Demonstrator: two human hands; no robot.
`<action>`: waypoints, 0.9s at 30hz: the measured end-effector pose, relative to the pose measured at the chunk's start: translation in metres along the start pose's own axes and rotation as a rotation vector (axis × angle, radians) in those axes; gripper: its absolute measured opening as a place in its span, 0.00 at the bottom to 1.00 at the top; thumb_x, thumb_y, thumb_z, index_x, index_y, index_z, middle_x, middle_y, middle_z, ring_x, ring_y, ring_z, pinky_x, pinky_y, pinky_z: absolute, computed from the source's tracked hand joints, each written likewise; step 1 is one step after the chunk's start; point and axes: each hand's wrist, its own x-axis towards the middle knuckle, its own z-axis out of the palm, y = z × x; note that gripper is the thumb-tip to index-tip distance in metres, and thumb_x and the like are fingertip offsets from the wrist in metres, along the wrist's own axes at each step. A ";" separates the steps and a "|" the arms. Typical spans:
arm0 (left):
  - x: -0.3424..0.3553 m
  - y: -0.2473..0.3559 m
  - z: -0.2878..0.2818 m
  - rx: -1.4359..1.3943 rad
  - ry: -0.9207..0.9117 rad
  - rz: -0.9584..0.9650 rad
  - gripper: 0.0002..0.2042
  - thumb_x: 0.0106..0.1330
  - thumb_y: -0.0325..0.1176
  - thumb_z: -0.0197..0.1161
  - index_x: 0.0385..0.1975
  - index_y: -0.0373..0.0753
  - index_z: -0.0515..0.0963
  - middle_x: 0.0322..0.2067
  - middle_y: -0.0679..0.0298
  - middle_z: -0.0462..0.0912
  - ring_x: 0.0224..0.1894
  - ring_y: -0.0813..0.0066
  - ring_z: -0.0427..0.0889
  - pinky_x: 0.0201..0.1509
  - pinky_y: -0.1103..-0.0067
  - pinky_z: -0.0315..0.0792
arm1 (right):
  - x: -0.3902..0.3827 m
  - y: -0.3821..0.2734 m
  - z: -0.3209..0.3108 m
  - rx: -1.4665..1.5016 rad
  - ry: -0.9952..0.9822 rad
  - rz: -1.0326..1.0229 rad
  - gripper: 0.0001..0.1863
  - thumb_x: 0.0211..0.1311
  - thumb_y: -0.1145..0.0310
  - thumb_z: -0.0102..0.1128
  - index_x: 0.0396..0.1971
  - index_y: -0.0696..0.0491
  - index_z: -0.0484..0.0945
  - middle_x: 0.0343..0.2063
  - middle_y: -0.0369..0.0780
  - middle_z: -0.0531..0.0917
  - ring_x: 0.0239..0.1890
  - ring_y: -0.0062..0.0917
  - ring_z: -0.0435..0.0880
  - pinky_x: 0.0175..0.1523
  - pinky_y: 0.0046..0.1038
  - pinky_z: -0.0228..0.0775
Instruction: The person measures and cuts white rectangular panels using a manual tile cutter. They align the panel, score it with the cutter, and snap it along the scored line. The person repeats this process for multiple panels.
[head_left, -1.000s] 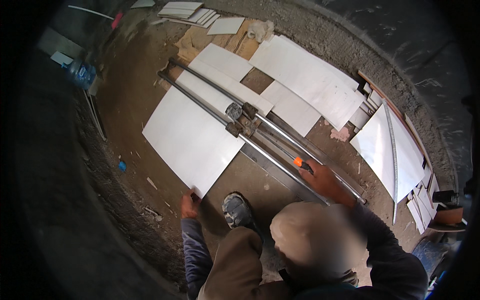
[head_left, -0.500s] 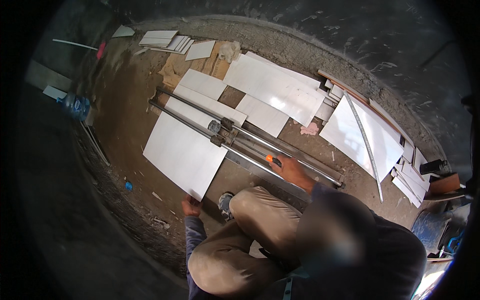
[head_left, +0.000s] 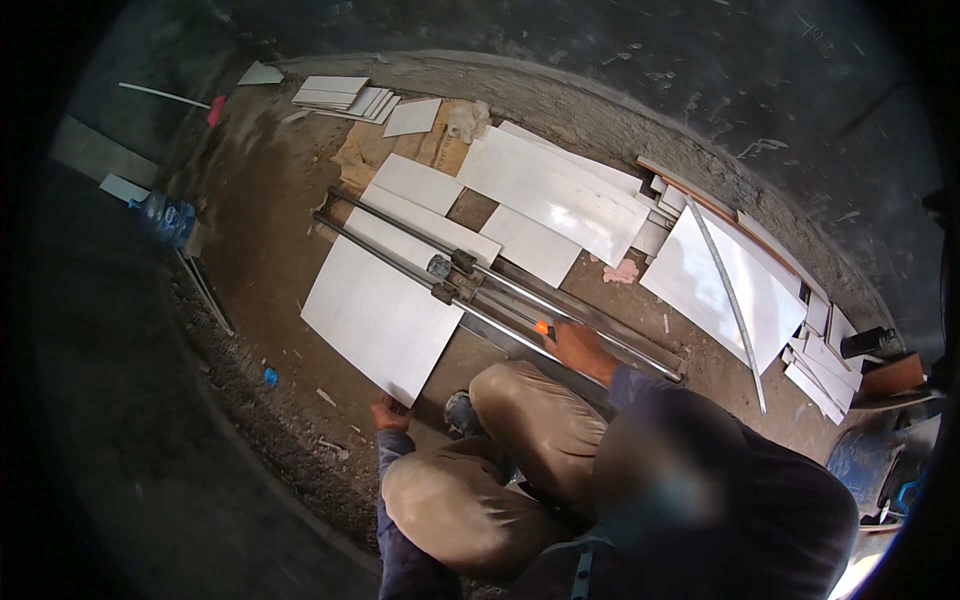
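A large white tile (head_left: 375,318) lies under the two metal rails of a manual tile cutter (head_left: 512,335), its near corner reaching toward me. At that corner my left hand (head_left: 391,412) is closed on the tile's edge, some fingers hidden beneath it. My right hand (head_left: 582,350) is wrapped round the cutter's handle (head_left: 543,328), which has an orange tip and a dark grip. From the handle a thin rod runs to the sliding carriage (head_left: 450,276), set over the tile near its right edge.
More white tiles (head_left: 555,195) lie beyond the cutter, with a stack of cut strips (head_left: 340,95) at far left. A long metal straightedge (head_left: 728,290) rests across a tile at right. A water jug (head_left: 165,220) stands at left. A dark wall (head_left: 700,60) bounds the far side.
The whole view has shifted slightly, so most things sit a little lower and further right. Both hands keep their holds, and the tile and carriage show no clear movement.
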 end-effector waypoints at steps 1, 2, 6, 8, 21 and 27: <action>0.000 -0.001 -0.001 0.018 0.070 -0.004 0.30 0.66 0.57 0.50 0.63 0.46 0.74 0.63 0.62 0.75 0.65 0.60 0.69 0.69 0.55 0.61 | 0.000 0.000 0.002 -0.003 -0.004 0.029 0.18 0.67 0.55 0.63 0.43 0.57 0.80 0.34 0.51 0.86 0.41 0.48 0.87 0.48 0.50 0.77; 0.001 -0.002 -0.002 0.050 0.010 0.026 0.31 0.66 0.58 0.51 0.63 0.46 0.74 0.62 0.62 0.75 0.65 0.60 0.69 0.69 0.56 0.61 | 0.001 0.001 0.003 0.011 0.027 0.013 0.18 0.66 0.55 0.63 0.42 0.57 0.81 0.33 0.51 0.86 0.40 0.49 0.87 0.47 0.50 0.77; 0.003 -0.009 -0.007 0.040 -0.046 0.071 0.34 0.65 0.61 0.54 0.65 0.45 0.73 0.61 0.61 0.75 0.64 0.60 0.70 0.70 0.58 0.60 | 0.003 0.004 0.008 0.008 0.042 -0.016 0.18 0.65 0.56 0.64 0.39 0.58 0.81 0.31 0.53 0.86 0.38 0.51 0.86 0.43 0.50 0.78; 0.001 -0.009 -0.009 0.039 -0.026 0.082 0.34 0.65 0.61 0.54 0.65 0.44 0.73 0.60 0.61 0.75 0.63 0.59 0.71 0.69 0.57 0.61 | 0.004 0.004 0.009 0.025 0.064 -0.036 0.18 0.65 0.56 0.64 0.39 0.58 0.81 0.30 0.54 0.85 0.37 0.52 0.86 0.42 0.51 0.78; -0.046 0.022 0.027 0.405 0.039 0.385 0.32 0.71 0.59 0.50 0.65 0.40 0.72 0.62 0.55 0.75 0.64 0.56 0.73 0.68 0.56 0.65 | 0.001 0.004 0.007 0.077 0.062 -0.014 0.18 0.65 0.56 0.63 0.41 0.58 0.82 0.31 0.54 0.86 0.38 0.53 0.86 0.44 0.51 0.78; -0.199 0.134 0.106 0.716 0.019 1.196 0.31 0.73 0.57 0.49 0.64 0.39 0.72 0.61 0.54 0.76 0.62 0.56 0.74 0.66 0.58 0.66 | 0.005 0.007 0.011 0.051 0.032 -0.019 0.18 0.65 0.55 0.63 0.35 0.58 0.83 0.33 0.55 0.86 0.38 0.51 0.86 0.41 0.50 0.78</action>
